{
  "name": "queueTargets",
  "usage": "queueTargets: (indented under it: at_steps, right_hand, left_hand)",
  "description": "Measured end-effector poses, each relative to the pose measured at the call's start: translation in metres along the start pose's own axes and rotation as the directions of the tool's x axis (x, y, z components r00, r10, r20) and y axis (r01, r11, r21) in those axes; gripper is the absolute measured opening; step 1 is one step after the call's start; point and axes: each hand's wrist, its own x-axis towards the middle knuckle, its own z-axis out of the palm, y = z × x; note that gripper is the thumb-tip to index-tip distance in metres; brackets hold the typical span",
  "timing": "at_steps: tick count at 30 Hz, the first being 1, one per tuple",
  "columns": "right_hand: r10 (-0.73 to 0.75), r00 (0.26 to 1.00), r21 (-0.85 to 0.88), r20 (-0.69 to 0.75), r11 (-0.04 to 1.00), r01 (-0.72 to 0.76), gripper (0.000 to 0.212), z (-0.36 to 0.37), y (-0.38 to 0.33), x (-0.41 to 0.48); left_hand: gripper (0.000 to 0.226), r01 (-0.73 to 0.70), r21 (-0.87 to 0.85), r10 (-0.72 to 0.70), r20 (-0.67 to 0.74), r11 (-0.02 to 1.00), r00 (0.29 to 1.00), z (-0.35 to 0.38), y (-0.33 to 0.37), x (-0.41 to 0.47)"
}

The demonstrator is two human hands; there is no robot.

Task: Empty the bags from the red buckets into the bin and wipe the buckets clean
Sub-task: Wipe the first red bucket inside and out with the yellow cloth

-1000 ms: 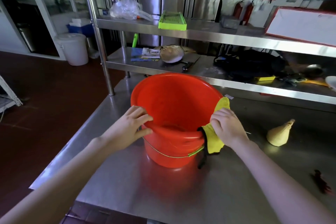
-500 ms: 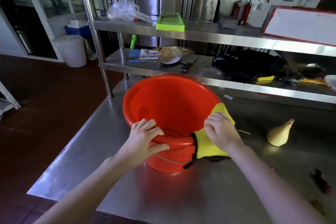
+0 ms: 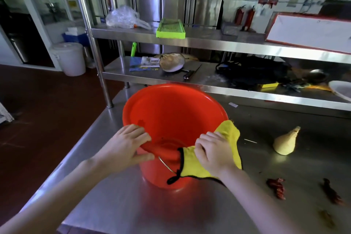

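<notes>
The left hand (image 3: 124, 147) grips the red bucket (image 3: 171, 112) rim; the right hand (image 3: 213, 153) presses a yellow cloth (image 3: 230, 138) on it, fingers curled round the cloth.

One red bucket (image 3: 171, 119), one yellow cloth (image 3: 191, 167), two hands: left hand (image 3: 123, 148) and right hand (image 3: 214, 156). On the table (image 3: 190, 211) — one pale cone (image 3: 285, 141), two dried red chillies (image 3: 276, 188). Behind — one green tray (image 3: 170, 29), one white pail (image 3: 69, 59), two fire extinguishers (image 3: 248, 17).

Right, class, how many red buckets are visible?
1. The red bucket sits on the steel table; left hand grips its near rim, right hand holds a yellow cloth on it. Others may be unseen.
</notes>
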Motion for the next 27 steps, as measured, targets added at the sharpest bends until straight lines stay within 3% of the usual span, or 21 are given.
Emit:
queueTargets:
  at_steps: [5, 10, 13, 16, 18, 21, 24, 27]
  right_hand:
    - [0.077, 0.965, -0.065, 0.25, 0.996, -0.063, 0.034, -0.023, 0.079, 0.025]
    - [0.279, 0.956, -0.047, 0.089, 0.96, -0.276, 0.044, -0.012, 0.042, 0.018]
    - [0.261, 0.964, -0.154, -0.045, 0.952, -0.264, 0.045, 0.007, -0.017, 0.004]
    - [0.194, 0.976, -0.149, -0.099, 0.967, -0.208, 0.04, 0.018, -0.047, -0.003]
    - [0.083, 0.994, -0.11, -0.078, 0.99, -0.091, 0.037, 0.014, -0.033, -0.001]
    - [0.003, 0.997, -0.052, 0.076, 0.999, 0.001, 0.039, -0.006, 0.01, 0.011]
    - [0.085, 0.974, -0.063, 0.211, 0.995, -0.073, 0.042, -0.023, 0.054, 0.021]
    - [0.177, 0.978, -0.104, 0.112, 0.981, -0.165, 0.04, -0.019, 0.05, 0.015]
  left_hand:
    - [0.05, -0.004, 0.026, 0.004, 0.019, 1.0, 1.0, 0.001, -0.017, 0.002]
    - [0.047, 0.095, 0.053, -0.088, -0.113, 0.994, 0.99, 0.028, 0.019, 0.003]
    - [0.045, 0.112, 0.058, -0.103, -0.136, 0.992, 0.985, 0.032, 0.04, 0.009]
    - [0.043, 0.131, 0.034, -0.127, -0.109, 0.991, 0.986, 0.031, 0.048, 0.008]
    - [0.045, 0.136, -0.023, -0.137, -0.087, 0.99, 0.987, 0.028, 0.047, 0.006]
    - [0.047, 0.124, -0.054, -0.128, -0.07, 0.991, 0.989, 0.026, 0.051, 0.008]
    - [0.045, 0.122, -0.05, -0.128, -0.129, 0.991, 0.983, 0.029, 0.057, 0.009]
    - [0.042, 0.141, -0.001, -0.139, -0.189, 0.99, 0.972, 0.033, 0.062, 0.011]
